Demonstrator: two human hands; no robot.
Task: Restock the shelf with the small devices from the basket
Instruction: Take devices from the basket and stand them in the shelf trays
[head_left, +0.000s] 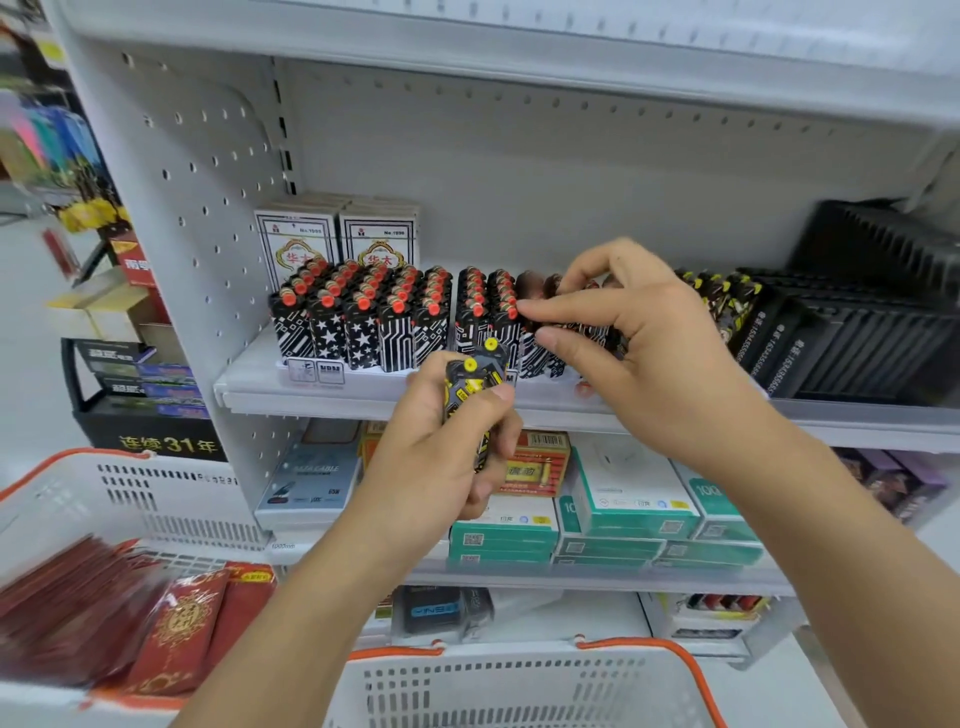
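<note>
White store shelving; the stocked shelf (363, 392) carries rows of red-capped lighters (395, 317). We note the left hand (441, 457) gripping a bunch of yellow-capped lighters (475, 379) below the shelf edge. The right hand (639, 332) pinches shelved stock, fingers curled. Risk: crowding could topple neighbouring rows. Basket (519, 680) below.

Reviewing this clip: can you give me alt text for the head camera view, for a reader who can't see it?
A person's left hand grips a few yellow-capped lighters while the right hand reaches into the rows of red-capped lighters standing on a white shelf. White baskets with orange rims sit below, one holding red envelopes.
</note>
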